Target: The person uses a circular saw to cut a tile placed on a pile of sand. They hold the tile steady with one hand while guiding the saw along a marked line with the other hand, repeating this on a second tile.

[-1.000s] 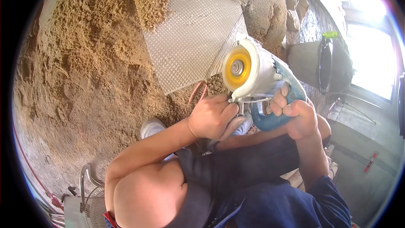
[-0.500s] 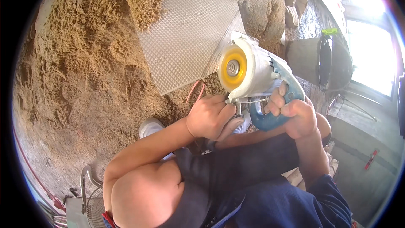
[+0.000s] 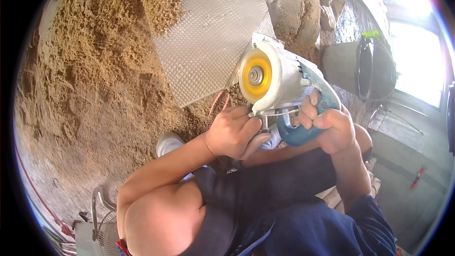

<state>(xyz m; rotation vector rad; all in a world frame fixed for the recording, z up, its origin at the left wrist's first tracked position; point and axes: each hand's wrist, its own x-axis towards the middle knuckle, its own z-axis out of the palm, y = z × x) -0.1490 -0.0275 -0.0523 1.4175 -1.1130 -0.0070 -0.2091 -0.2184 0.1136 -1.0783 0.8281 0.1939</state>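
Head view: the right hand (image 3: 332, 125) grips the blue handle of a power cutter (image 3: 284, 85), held just above the left hand (image 3: 232, 132), which pinches a small metal part beneath it. The tool looks heavy and rigid; the handle seems the safest hold, clear of the yellow disc (image 3: 256, 75).

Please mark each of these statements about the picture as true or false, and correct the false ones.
1. The right hand grips the blue handle of the power cutter. True.
2. The cutter's round disc is red. False: it is yellow.
3. The left hand is at the metal part just below the disc. True.
4. The patterned metal sheet lies on clean tiles. False: it lies on sand.
5. The cutter rests on the ground. False: both hands hold it up.
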